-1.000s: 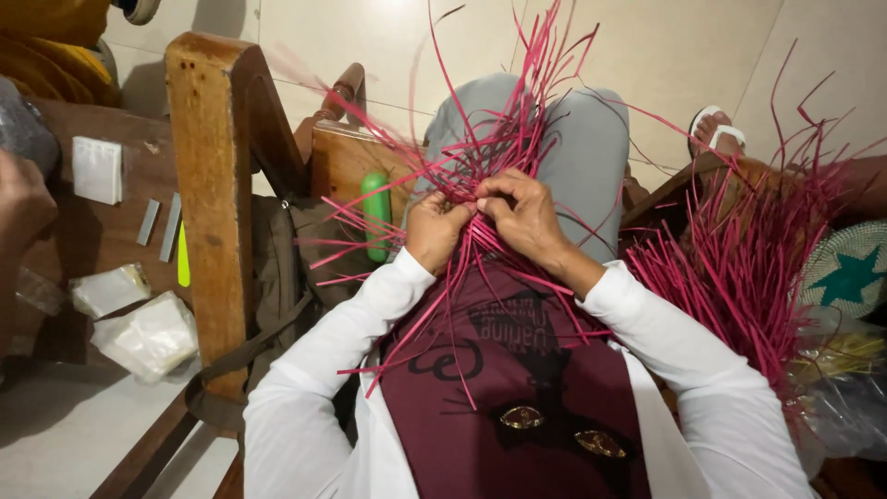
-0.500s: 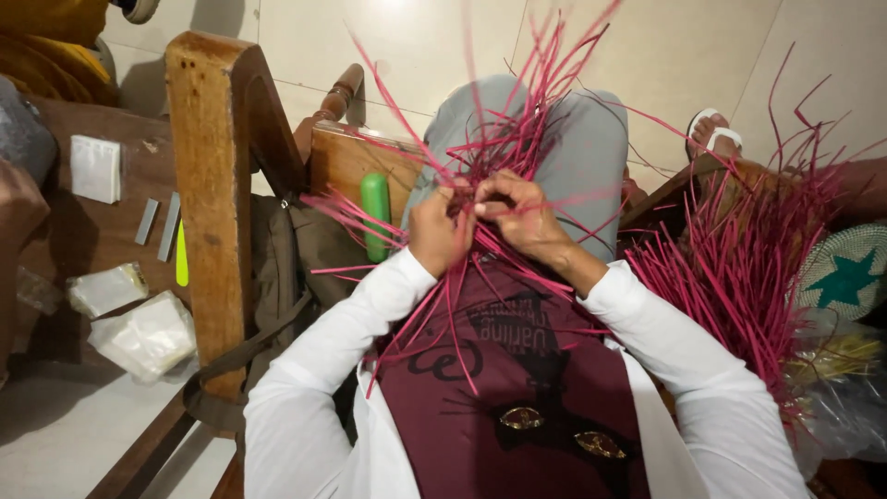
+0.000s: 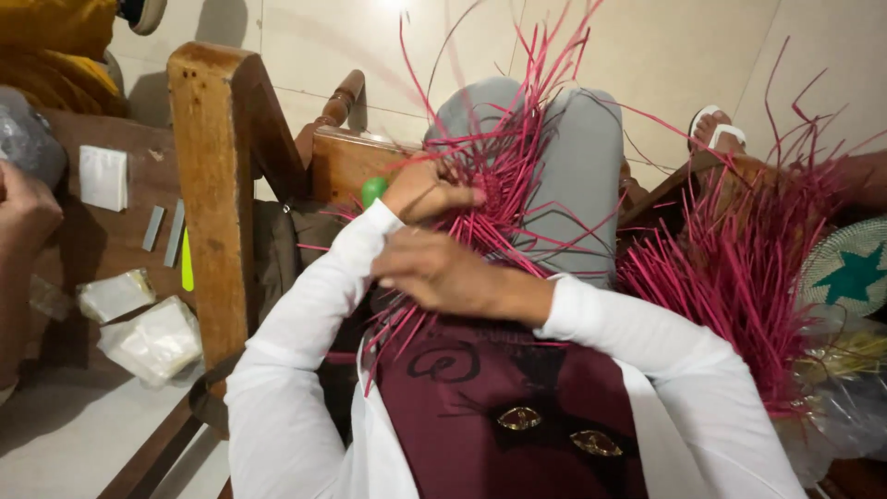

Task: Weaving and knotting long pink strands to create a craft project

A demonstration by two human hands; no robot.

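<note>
At the far left we see another person's hand (image 3: 23, 217) resting beside a dark wooden table (image 3: 102, 245). On that table lie a white square packet (image 3: 103, 177), two small grey strips (image 3: 164, 233), a thin yellow-green stick (image 3: 188, 261) and two clear plastic bags of white material (image 3: 139, 323). A thick wooden post (image 3: 217, 185) stands just right of the table.

Our left hand (image 3: 427, 191) is curled shut, its fingers pinching into the bundle of thin pink-red reed strands (image 3: 504, 185) that fans out over our lap and grey trousers (image 3: 577, 176). A green rounded object (image 3: 373, 189) peeks out just beside that wrist. Our right hand (image 3: 439, 273) sits nearer to us, fingers bent and pressed together on the lower strands of the same bundle; we cannot tell exactly which strands it grips.

To the right stands a second mass of pink-red strands (image 3: 739, 268), well apart from the hands. At the far right edge lies a round woven piece with a teal star (image 3: 855, 277), above crumpled clear plastic (image 3: 836, 407).
</note>
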